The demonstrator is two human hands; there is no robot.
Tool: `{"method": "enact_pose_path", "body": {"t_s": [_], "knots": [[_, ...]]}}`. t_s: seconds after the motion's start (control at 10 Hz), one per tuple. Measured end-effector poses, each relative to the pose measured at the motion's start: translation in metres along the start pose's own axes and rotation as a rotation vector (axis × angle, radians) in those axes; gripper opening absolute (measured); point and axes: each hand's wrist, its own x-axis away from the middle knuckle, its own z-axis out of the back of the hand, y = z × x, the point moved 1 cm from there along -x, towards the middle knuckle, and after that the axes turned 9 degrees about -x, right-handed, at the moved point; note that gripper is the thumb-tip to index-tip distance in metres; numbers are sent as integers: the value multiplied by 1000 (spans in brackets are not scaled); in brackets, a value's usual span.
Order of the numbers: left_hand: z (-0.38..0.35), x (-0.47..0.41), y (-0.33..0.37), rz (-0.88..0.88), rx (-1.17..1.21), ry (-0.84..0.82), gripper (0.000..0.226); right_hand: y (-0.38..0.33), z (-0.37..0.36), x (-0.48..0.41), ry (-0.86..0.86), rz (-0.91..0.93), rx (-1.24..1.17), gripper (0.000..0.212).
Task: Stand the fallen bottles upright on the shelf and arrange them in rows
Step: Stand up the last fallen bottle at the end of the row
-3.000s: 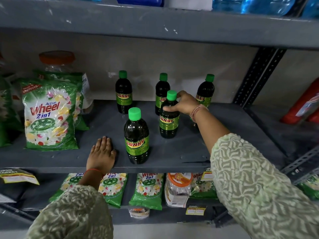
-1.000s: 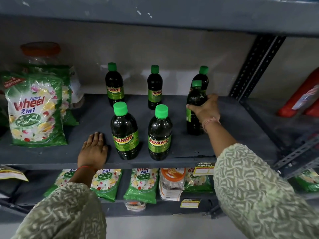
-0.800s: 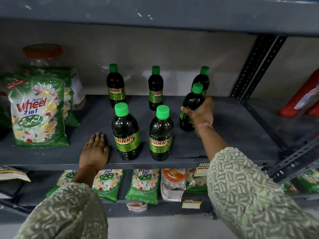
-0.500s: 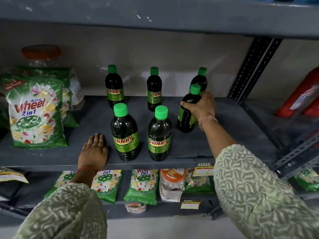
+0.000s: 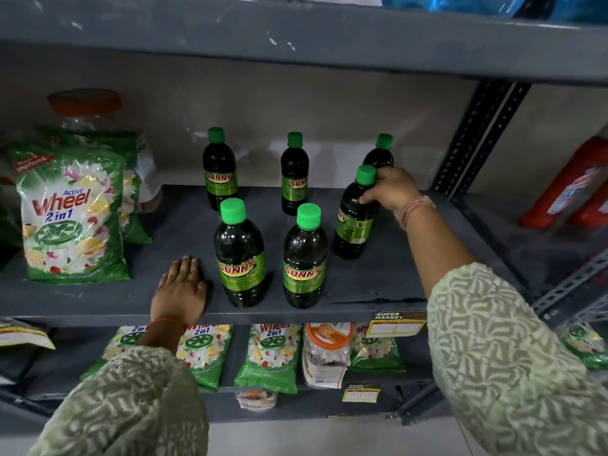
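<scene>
Right hand (image 5: 393, 189), fingers clamped on neck of third bottle (image 5: 354, 215), has pulled it forward from back row, slightly tilted; not yet level with front pair. Left hand (image 5: 180, 291) stays flat on shelf (image 5: 378, 291), fingers together, holding nothing. Front row nearly complete.

My sleeves (image 5: 513, 366) are pale green with a white leafy pattern. A red thread (image 5: 166, 321) circles my left wrist. The bottles (image 5: 241, 258) are dark, nearly black, with bright green caps (image 5: 233, 210) and green labels (image 5: 242, 273) lettered red on yellow. The shelf (image 5: 98, 294) is grey. The packets (image 5: 70, 213) are green with yellow, white and pink flowers.
</scene>
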Motion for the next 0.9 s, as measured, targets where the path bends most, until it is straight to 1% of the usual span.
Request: {"method": "enact_pose_path", "body": {"t_s": [0.1,0.2,0.3,0.4,0.5,0.6,0.7,0.8,0.9], "knots": [[1,1,0,0,-1,-3,54,0,-9,4,80,27,159,73],[1,1,0,-1,1,0,54,-1,-14,10,141,105,203,65],[1,2,1,2,6,2,54,-2,-8,5,56,70,133,53],[1,1,1,1,12,-3,54,-2,-3,-4,-52,28,158,55],[1,1,0,9,6,-7,53,-2,-5,-8,-162,-34,156,69],[1,0,1,9,9,3,54,3,-15,7,-36,-14,221,91],[1,1,1,8,-3,7,54,7,-23,18,121,107,216,73],[1,1,0,10,-13,13,54,6,-20,20,62,115,79,55],[1,1,0,8,-14,15,54,8,-19,22,34,93,-2,51]]}}
